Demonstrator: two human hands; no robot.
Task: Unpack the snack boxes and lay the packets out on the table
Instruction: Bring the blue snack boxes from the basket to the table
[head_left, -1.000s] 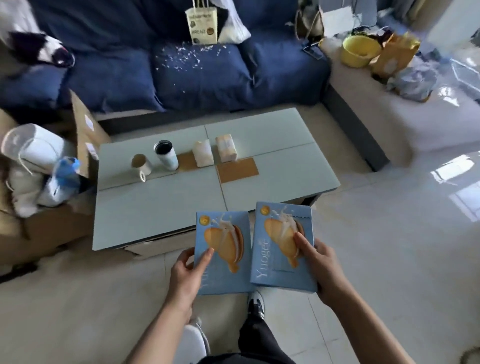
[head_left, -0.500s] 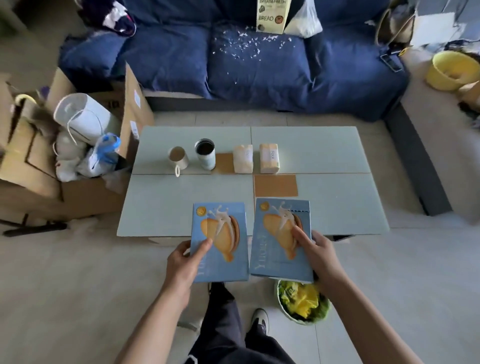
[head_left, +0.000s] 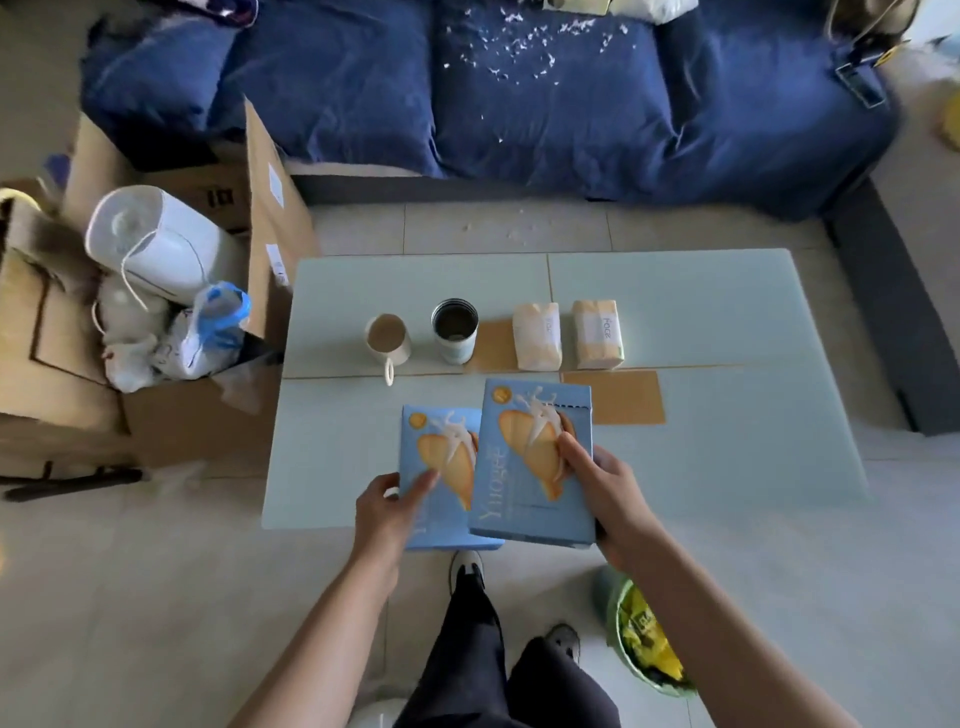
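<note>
While gripped, boxes (head_left: 535, 462) under fingers (head_left: 571, 452).

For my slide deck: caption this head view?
Left hand and right hand each hold a blue snack box over the pale table.

Both bare forearms reach forward; left hand (head_left: 387, 512) grips the left box (head_left: 439, 480) at its near-left edge, thumb on top, while right hand (head_left: 605, 493) grips the right box (head_left: 530, 467) at its near-right edge.
</note>
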